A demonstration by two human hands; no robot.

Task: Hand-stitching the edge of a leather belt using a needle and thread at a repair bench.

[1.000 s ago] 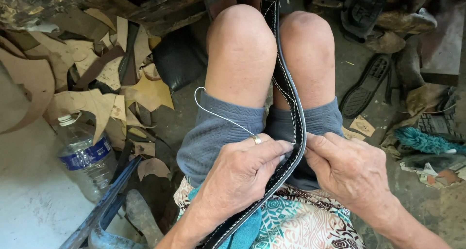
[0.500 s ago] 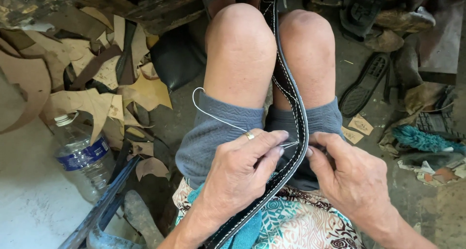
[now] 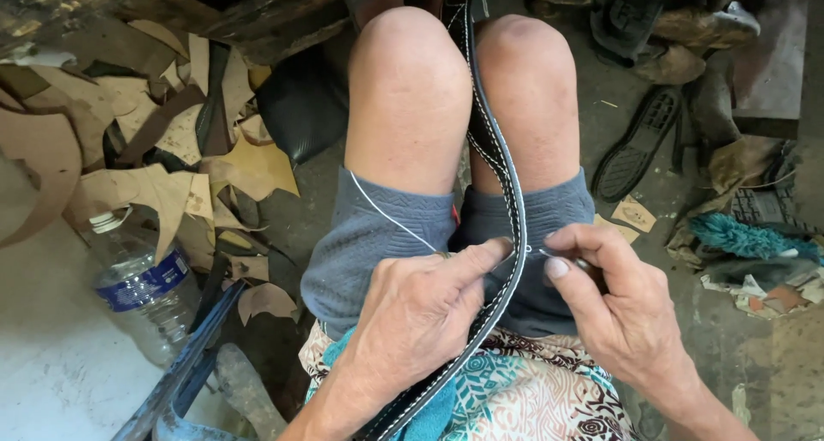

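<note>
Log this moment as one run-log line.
left hand: pinching black strap | right hand: holding needle at strap edge | white thread: across left thigh

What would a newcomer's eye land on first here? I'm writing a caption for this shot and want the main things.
First, the black strap with white edge stitching, running between the bare knees down to the lap. There the left hand pinches it while the right hand holds a thin tool against it, a white thread looping over the thigh. Leather scraps and a plastic bottle lie left.
</note>
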